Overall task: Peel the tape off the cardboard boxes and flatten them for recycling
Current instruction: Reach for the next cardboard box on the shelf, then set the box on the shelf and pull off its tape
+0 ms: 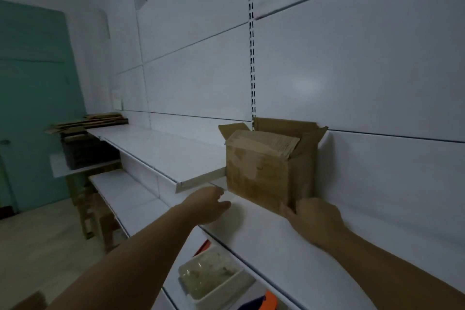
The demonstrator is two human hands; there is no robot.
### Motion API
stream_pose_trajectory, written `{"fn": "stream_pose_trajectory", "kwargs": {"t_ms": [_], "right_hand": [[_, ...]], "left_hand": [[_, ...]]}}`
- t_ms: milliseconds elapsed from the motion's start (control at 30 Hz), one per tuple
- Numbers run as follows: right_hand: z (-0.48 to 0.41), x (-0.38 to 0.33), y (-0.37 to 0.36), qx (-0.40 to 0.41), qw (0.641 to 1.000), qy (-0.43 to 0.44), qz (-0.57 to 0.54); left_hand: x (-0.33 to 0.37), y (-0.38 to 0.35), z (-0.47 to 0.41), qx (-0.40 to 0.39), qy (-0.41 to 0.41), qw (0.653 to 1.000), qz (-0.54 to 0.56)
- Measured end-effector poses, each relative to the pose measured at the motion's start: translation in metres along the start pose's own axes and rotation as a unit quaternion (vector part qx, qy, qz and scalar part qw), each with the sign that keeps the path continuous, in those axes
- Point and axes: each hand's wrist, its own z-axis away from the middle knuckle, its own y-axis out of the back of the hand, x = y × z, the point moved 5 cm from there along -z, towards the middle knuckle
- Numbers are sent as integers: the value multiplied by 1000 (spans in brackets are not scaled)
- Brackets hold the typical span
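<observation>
A brown cardboard box (266, 166) stands upright on a white shelf (264, 229) against the wall, its top flaps open and patches of torn tape on its front face. My right hand (314, 219) rests at the box's lower right corner, fingers touching the cardboard. My left hand (208, 204) reaches over the shelf just left of the box, fingers apart, holding nothing and not touching the box.
A higher white shelf (161, 151) runs off to the left with a stack of flattened cardboard (88, 122) at its far end. Below the shelf sits a white tray of food (211, 277). A slotted wall rail (251, 38) rises behind the box. A green door (32, 98) is at left.
</observation>
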Motion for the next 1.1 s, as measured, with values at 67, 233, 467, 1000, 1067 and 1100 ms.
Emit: {"fn": "stream_pose_trajectory", "kwargs": {"t_ms": [67, 233, 467, 1000, 1067, 1100], "right_hand": [[2, 4, -6, 14, 998, -27, -53], [0, 14, -11, 13, 982, -109, -155], [-4, 27, -16, -23, 927, -180, -327], [43, 0, 72, 26, 828, -327, -455], [46, -9, 104, 11, 846, -319, -426], [46, -14, 120, 6, 852, -319, -414]], "left_hand": [[-4, -6, -23, 35, 30, 999, 10], [-5, -28, -70, 81, 41, 977, 193], [-3, -51, -96, 47, 6, 960, 276], [16, 8, -35, 147, -243, 772, 568], [24, 37, -24, 187, -293, 749, 564], [30, 54, -21, 203, -312, 745, 554]]}}
